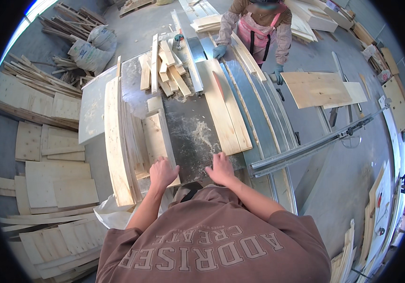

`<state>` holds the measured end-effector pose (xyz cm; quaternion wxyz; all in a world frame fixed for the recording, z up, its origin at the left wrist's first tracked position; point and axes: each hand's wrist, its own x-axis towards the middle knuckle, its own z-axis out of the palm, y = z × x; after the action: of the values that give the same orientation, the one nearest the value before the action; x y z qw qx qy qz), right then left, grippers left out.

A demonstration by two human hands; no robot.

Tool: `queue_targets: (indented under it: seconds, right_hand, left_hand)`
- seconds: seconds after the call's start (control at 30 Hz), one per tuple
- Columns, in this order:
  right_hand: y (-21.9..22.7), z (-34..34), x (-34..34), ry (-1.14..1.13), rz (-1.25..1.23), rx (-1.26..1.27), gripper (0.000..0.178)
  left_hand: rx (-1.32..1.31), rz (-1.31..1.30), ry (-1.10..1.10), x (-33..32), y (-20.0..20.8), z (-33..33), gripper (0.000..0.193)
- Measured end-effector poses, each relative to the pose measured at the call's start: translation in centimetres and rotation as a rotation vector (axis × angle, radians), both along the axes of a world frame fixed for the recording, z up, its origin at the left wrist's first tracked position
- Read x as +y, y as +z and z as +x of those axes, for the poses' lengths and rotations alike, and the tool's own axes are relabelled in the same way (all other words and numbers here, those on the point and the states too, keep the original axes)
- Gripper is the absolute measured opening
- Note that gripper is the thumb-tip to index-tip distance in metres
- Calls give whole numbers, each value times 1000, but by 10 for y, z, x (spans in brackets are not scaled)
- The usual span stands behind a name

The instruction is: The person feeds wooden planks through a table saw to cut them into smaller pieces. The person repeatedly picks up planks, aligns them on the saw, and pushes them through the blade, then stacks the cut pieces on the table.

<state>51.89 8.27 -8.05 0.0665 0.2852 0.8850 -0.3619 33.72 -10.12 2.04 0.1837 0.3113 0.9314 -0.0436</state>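
Observation:
My left hand (163,172) is at the near end of a light wooden board (154,134), its thumb apart from loosely bent fingers. The fingertips are partly hidden, but I see nothing gripped. My right hand (220,170) is by the near end of a long plywood panel (222,111), thumb out and fingers loosely bent; whether it touches the panel is unclear. A lengthwise line splits the panel, with a narrow reddish fin (218,84) standing along it. Both lie on a dark metal saw table (183,125) strewn with sawdust.
Stacked long boards (117,137) line the table's left side. A pile of short wood strips (167,66) lies toward the far end. Across the table a gloved co-worker (259,33) stands near the panel's far end. A metal rail (315,140) juts out right.

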Motion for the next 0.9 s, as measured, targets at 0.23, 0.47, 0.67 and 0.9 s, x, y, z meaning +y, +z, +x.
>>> queue_targets:
  seconds: [0.23,0.47,0.67,0.9]
  right_hand:
    - [-51,-14,53,-284,242,-230,80]
    - [-53,-10,51,-361,259,-302,88]
    - [-50,-4,59,-406,160,-399,93]
    - [-42,28,47,-391,85,-503,98]
  left_hand:
    - [-4,-36,-14,9,-3,-12,55]
    - [-7,-40,-24,12,-6,-20,54]
    - [-9,-40,-32,14,-11,-25,55]
    - [-34,-54,-17,18,-7,-27,57]
